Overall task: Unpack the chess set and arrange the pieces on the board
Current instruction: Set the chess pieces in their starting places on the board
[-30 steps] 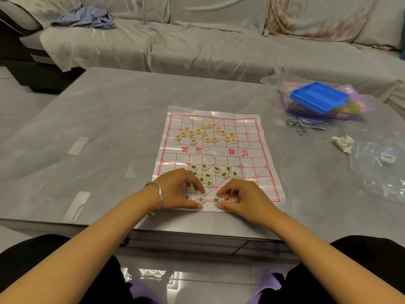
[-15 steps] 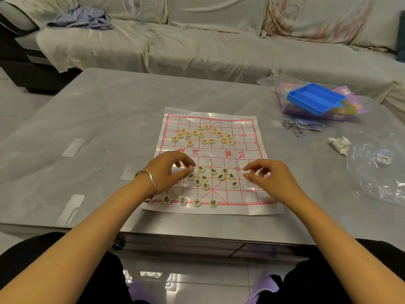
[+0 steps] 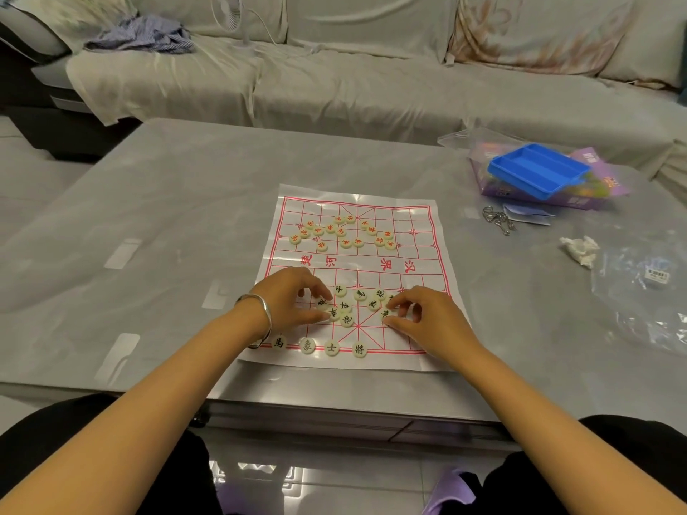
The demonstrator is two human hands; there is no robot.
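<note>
A white paper board (image 3: 431, 254) with red lines lies flat on the grey table. Several red-lettered pieces (image 3: 344, 232) sit in a loose cluster on its far half. Black-lettered pieces (image 3: 349, 310) lie in a loose pile on the near half. More black pieces (image 3: 331, 347) stand in a line on the nearest row. My left hand (image 3: 290, 302) reaches into the pile's left side, with thumb and fingers pinching a piece. My right hand (image 3: 423, 317) is at the pile's right side and pinches another black piece between thumb and forefinger.
A blue tray (image 3: 539, 171) rests on a purple box (image 3: 602, 184) at the table's far right. Near it lie metal rings (image 3: 498, 219), a crumpled tissue (image 3: 580, 250) and a clear plastic bag (image 3: 647, 299). A covered sofa (image 3: 371, 87) runs behind the table.
Both hands left the nearest row, where placed pieces now stand, and moved up to the loose black pile. The right hand came in from the right and closed on a piece.
</note>
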